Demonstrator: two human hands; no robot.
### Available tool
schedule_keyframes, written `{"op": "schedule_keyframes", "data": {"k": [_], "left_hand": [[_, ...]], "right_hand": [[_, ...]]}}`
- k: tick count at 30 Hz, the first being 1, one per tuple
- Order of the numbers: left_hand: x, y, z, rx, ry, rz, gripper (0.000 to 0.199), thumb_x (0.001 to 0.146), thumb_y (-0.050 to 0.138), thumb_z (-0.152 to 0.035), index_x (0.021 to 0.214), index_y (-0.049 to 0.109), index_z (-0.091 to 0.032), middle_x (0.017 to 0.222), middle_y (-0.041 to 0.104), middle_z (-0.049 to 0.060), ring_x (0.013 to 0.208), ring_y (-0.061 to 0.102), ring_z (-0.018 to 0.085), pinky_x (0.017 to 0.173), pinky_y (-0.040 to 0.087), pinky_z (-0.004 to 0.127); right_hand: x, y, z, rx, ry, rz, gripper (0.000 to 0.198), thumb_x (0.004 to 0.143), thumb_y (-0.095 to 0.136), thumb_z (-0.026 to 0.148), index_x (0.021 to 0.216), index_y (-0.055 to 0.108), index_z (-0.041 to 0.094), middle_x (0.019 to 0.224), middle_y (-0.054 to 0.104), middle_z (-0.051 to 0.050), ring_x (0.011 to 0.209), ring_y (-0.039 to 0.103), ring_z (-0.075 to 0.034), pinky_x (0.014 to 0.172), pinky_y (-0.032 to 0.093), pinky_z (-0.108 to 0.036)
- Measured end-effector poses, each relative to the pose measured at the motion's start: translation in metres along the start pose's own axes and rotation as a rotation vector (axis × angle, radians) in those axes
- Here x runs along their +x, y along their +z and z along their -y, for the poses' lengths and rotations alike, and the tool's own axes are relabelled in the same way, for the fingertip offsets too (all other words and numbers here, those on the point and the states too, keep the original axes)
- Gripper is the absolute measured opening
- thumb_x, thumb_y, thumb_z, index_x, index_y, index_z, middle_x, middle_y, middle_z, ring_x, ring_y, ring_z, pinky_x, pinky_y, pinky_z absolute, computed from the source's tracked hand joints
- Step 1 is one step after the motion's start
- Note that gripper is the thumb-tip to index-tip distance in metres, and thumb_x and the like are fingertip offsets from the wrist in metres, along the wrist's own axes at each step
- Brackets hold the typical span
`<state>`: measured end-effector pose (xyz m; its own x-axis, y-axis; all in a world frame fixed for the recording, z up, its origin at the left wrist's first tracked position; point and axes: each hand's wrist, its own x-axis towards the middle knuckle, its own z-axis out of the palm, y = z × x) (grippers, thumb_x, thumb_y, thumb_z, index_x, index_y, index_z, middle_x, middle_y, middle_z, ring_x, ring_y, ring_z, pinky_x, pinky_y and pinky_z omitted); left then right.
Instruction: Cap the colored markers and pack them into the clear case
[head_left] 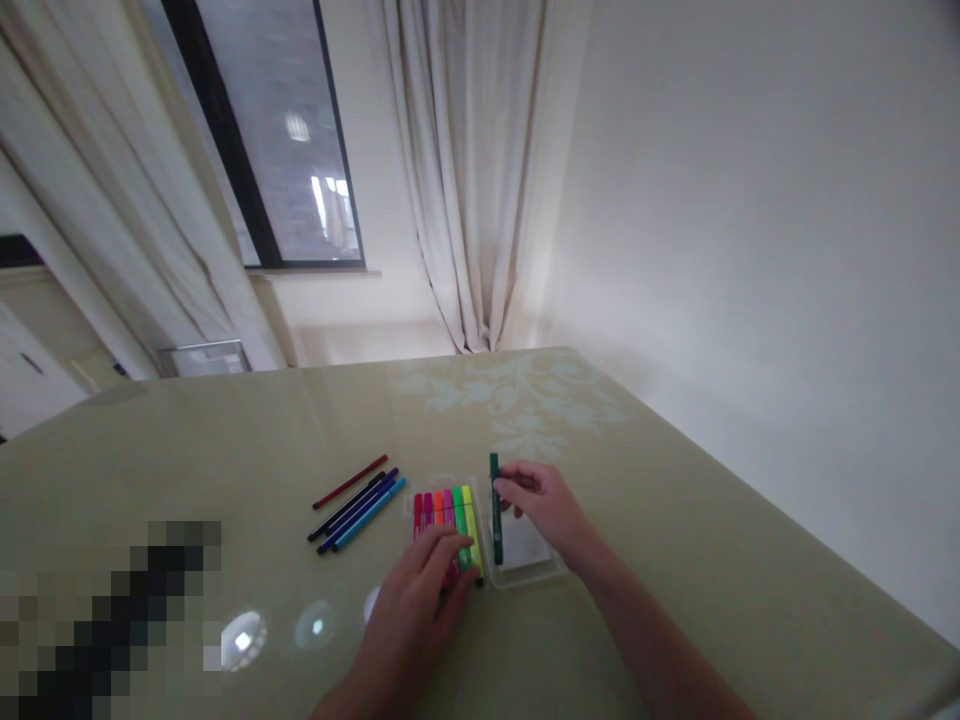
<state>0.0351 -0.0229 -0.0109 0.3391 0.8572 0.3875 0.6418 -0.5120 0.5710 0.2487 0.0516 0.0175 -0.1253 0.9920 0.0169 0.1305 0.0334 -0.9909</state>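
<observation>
My right hand pinches a dark green felt-tip marker near its upper half. It holds the marker upright in the picture, over the left side of the clear lid half of an opened plastic case. A white sheet shows in that half. Several bright markers lie side by side in the other half, among them an orange marker and a yellow marker. Across their lower ends rests my left hand, its fingers stretched out and partly hiding them.
Left of the case, a dark red marker, a black marker and blue markers lie slanted on the glossy greenish table. A wall runs along the table's right edge; curtains hang behind. A dark pixelated shape covers the lower left.
</observation>
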Motion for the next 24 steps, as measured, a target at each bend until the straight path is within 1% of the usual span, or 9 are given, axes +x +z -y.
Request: {"op": "schedule_keyframes", "data": {"k": [2,4,6,8,11,14,18,22,24], "left_hand": [[-0.002,0.005,0.002,0.113,0.129,0.045,0.031,0.100,0.056,-0.028,0.130,0.061,-0.030,0.133,0.066,0.007,0.120,0.065,0.026,0.101,0.056,0.043],[-0.003,0.008,0.002,0.215,0.230,0.112,0.045,0.097,0.058,-0.020,0.140,0.055,-0.033,0.143,0.062,0.005,0.127,0.061,0.027,0.104,0.054,0.047],[-0.004,0.010,0.001,0.289,0.291,0.172,0.055,0.095,0.059,-0.015,0.145,0.051,-0.034,0.150,0.058,0.003,0.131,0.058,0.026,0.107,0.053,0.048],[-0.005,0.011,-0.001,0.327,0.327,0.205,0.057,0.094,0.061,-0.014,0.145,0.051,-0.035,0.151,0.057,0.001,0.134,0.056,0.025,0.109,0.051,0.047],[-0.005,0.011,-0.001,0.338,0.345,0.206,0.055,0.095,0.062,-0.016,0.146,0.052,-0.035,0.148,0.060,0.000,0.133,0.057,0.023,0.111,0.049,0.045],[-0.005,0.011,-0.001,0.334,0.344,0.198,0.058,0.096,0.060,-0.017,0.150,0.046,-0.032,0.147,0.061,0.002,0.132,0.058,0.022,0.110,0.049,0.043],[-0.003,0.011,-0.004,0.334,0.335,0.204,0.052,0.097,0.059,-0.016,0.147,0.051,-0.030,0.144,0.063,0.002,0.130,0.059,0.022,0.110,0.049,0.043],[-0.001,0.010,-0.007,0.306,0.337,0.193,0.049,0.097,0.060,-0.019,0.144,0.054,-0.029,0.139,0.067,0.002,0.127,0.061,0.023,0.109,0.050,0.043],[0.001,0.004,-0.003,0.274,0.315,0.138,0.043,0.099,0.058,-0.024,0.141,0.056,-0.029,0.136,0.069,0.002,0.123,0.063,0.022,0.106,0.052,0.040]], "right_hand": [[0.004,-0.010,-0.005,-0.078,0.068,-0.007,0.025,0.078,0.073,0.039,0.089,0.073,0.017,0.075,0.073,-0.003,0.065,0.069,-0.016,0.053,0.047,-0.024],[0.005,-0.013,-0.010,-0.134,0.135,0.027,0.022,0.078,0.072,0.036,0.087,0.072,0.016,0.072,0.073,-0.003,0.062,0.069,-0.016,0.049,0.047,-0.023],[0.004,-0.009,-0.013,-0.162,0.181,0.040,0.018,0.080,0.071,0.032,0.088,0.071,0.016,0.072,0.073,-0.003,0.061,0.070,-0.017,0.049,0.049,-0.023],[0.001,-0.002,-0.013,-0.186,0.203,0.023,0.016,0.082,0.069,0.028,0.092,0.070,0.016,0.072,0.074,-0.002,0.061,0.071,-0.017,0.051,0.052,-0.024],[-0.003,0.008,-0.013,-0.266,0.162,-0.007,0.010,0.082,0.070,0.021,0.092,0.070,0.019,0.069,0.073,-0.001,0.057,0.069,-0.015,0.053,0.052,-0.024],[-0.004,0.012,-0.011,-0.393,0.081,-0.015,0.003,0.080,0.071,0.017,0.081,0.070,0.019,0.068,0.073,-0.001,0.057,0.067,-0.014,0.058,0.051,-0.025],[-0.004,0.013,-0.010,-0.536,-0.017,-0.036,0.009,0.078,0.074,0.015,0.073,0.069,0.020,0.071,0.072,-0.001,0.067,0.066,-0.016,0.064,0.047,-0.026],[-0.004,0.014,-0.010,-0.592,-0.043,-0.015,0.010,0.082,0.073,0.017,0.073,0.069,0.020,0.071,0.071,0.000,0.068,0.062,-0.015,0.064,0.043,-0.026],[-0.004,0.014,-0.010,-0.608,-0.035,-0.008,0.008,0.082,0.074,0.017,0.076,0.070,0.019,0.073,0.072,-0.001,0.069,0.062,-0.015,0.066,0.043,-0.026]]}}
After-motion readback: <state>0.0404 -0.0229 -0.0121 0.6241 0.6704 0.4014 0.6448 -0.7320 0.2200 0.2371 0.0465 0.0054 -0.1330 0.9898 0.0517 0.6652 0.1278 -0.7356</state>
